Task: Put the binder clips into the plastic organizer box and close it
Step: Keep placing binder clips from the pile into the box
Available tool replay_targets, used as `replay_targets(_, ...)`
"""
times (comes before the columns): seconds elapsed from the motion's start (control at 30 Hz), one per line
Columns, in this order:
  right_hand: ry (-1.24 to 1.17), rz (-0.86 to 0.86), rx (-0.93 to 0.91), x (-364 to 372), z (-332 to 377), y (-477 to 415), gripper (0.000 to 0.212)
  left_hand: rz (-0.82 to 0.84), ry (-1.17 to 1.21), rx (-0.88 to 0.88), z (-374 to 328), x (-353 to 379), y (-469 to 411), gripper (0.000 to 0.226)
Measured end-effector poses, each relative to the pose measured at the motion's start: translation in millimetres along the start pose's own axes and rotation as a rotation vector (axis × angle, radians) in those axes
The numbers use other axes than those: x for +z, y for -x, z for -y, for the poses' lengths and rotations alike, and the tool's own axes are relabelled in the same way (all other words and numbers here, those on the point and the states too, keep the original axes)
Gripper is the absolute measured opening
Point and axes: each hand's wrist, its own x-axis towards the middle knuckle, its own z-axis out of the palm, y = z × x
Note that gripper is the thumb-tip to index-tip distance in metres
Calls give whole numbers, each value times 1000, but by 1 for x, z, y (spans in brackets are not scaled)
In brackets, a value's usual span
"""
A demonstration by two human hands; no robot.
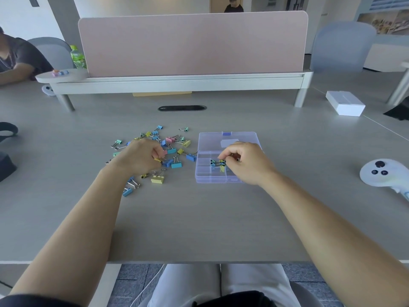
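Open organizer box (229, 138), binder clips (218, 162) in middle compartment, right hand (245, 161) pinching one. Left of box, loose clips (174, 151), left hand (141, 157) curled round some.

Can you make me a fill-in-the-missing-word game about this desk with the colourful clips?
1. The lid of the organizer box is ___.
2. The loose binder clips lie on the box's ___ side.
3. The hand reaching into the box is the person's ___ one.
4. The desk divider is coloured ___.
Missing words: open, left, right, pink.
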Motion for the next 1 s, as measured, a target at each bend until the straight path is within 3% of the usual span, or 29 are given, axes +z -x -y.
replay_targets(0.23,-11,-2,-5,0,0,1,26,-103,-26,76,-5,3,-1,30)
replay_targets(0.4,-49,-13,-7,-1,0,1,25,-179,221,163,-24,4,3,26)
replay_targets(0.57,-188,-80,-1,-6,0,-1,18,-66,500,248,-82,8,11,27)
replay_targets(0.7,-327,-95,-43,-14,2,-2,16,-37,585,290,-119,6,7,43)
replay_targets(0.8,-363,-74,-71,-21,0,0,22,23,725,255,-130,13,3,51)
replay_targets(1.0,-419,-9,-73,-25,-10,0,26,60,1004,119,-129,30,3,39)
